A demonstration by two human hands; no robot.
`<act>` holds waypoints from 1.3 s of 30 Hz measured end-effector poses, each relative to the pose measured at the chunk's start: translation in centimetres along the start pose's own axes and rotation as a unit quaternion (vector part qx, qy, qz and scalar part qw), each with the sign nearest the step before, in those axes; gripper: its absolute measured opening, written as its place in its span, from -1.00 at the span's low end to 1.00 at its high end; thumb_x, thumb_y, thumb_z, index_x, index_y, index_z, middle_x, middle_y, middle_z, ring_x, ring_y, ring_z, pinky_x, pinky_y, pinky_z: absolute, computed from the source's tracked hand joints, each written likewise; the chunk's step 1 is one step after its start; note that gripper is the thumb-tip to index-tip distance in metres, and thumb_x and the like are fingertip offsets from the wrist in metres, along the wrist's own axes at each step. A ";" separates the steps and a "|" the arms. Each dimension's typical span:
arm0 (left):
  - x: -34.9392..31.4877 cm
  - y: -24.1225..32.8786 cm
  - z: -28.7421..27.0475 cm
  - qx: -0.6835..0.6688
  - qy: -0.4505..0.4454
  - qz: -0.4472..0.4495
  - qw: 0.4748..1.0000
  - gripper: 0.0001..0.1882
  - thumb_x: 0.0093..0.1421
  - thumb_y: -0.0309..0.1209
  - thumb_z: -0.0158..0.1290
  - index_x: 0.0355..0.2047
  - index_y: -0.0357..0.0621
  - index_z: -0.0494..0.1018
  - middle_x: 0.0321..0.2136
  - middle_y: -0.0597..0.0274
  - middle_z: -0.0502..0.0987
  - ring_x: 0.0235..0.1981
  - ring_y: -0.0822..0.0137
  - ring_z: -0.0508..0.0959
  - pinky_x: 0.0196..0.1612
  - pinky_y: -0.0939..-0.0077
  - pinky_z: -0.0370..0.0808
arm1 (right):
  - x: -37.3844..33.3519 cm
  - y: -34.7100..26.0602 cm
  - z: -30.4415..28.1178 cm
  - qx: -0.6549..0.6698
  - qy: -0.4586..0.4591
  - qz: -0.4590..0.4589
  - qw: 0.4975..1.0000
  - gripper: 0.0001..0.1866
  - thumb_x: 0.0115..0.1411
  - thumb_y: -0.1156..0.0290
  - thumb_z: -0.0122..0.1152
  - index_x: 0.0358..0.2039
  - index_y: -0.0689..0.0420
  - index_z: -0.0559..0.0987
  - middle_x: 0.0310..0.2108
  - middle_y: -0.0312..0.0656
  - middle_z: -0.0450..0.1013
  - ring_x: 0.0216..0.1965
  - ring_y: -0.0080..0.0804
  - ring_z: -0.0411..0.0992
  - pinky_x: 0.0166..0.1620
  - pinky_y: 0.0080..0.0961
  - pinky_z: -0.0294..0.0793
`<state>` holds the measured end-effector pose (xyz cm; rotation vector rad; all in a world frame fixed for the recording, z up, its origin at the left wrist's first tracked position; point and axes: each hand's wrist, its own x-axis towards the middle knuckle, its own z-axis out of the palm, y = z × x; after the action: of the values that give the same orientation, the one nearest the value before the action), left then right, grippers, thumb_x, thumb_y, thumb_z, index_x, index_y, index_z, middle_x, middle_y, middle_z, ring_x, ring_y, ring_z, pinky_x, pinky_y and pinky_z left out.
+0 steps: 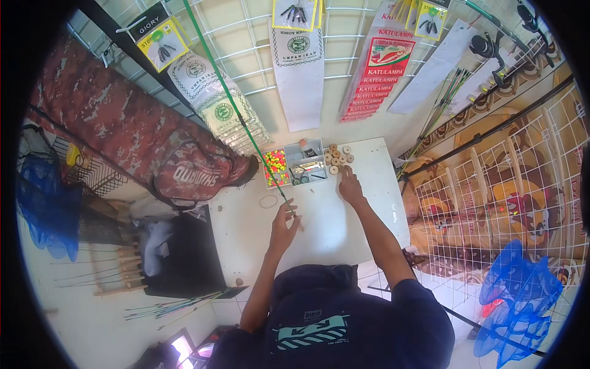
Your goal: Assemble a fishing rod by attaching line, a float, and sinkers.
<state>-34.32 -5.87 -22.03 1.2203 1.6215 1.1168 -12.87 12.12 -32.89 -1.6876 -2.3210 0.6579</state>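
My left hand (283, 226) is closed round the lower end of a thin green fishing rod (230, 98), which slants up past the top left of the view. A short brownish butt piece shows beside those fingers. Over the white table, my right hand (350, 187) has its fingertips drawn together at the near edge of a cluster of round tan rings with centre holes (335, 156). Whatever lies between those fingertips is hidden. Left of the rings stands a divided grey tray (301, 149), with bright yellow and pink pieces (276, 168) in one compartment and small tools in another.
A rubber-band-like loop (268, 201) lies on the white table (246, 240). Packets (298, 74) hang from a white wire grid behind. A reddish camouflage rod bag (190, 169) leans at the left; blue nets (516, 301) hang at the right.
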 end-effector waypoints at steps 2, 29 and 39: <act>-0.4 -0.5 -0.4 -0.002 -0.002 -0.008 1.000 -0.45 0.19 -0.48 0.09 0.19 -0.14 0.23 -0.07 0.04 0.49 -0.11 0.21 0.56 0.01 0.32 0.46 | 0.3 -0.1 0.0 -0.013 0.016 -0.003 1.000 -0.32 0.01 0.61 0.10 0.21 0.22 0.23 0.16 0.09 0.17 -0.06 0.14 0.39 -0.02 -0.10 0.48; -5.4 3.9 1.4 0.033 0.146 0.137 0.979 -0.36 -0.08 -0.42 0.37 0.04 -0.14 0.39 -0.04 0.10 0.38 -0.05 0.21 0.43 -0.09 0.35 0.45 | -13.9 -12.5 -9.7 0.628 -0.053 0.023 0.776 -0.80 0.15 0.53 0.26 -0.24 0.27 0.46 -0.30 -0.15 0.53 -0.26 -0.51 0.50 -0.12 -0.56 0.49; -6.2 5.5 1.3 -0.119 0.076 0.124 0.982 -0.59 0.08 -0.66 0.19 -0.02 -0.28 0.46 -0.11 0.10 0.50 -0.12 0.35 0.53 -0.01 0.48 0.48 | -16.4 -15.4 -12.8 0.668 -0.128 0.016 0.733 -0.79 0.28 0.42 0.13 -0.17 0.31 0.46 -0.29 -0.03 0.53 -0.21 -0.36 0.54 -0.07 -0.38 0.60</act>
<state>-30.32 -10.88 -16.64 1.2246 1.4199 1.5463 -15.35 -4.11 -12.83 -0.8722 -1.1142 1.9742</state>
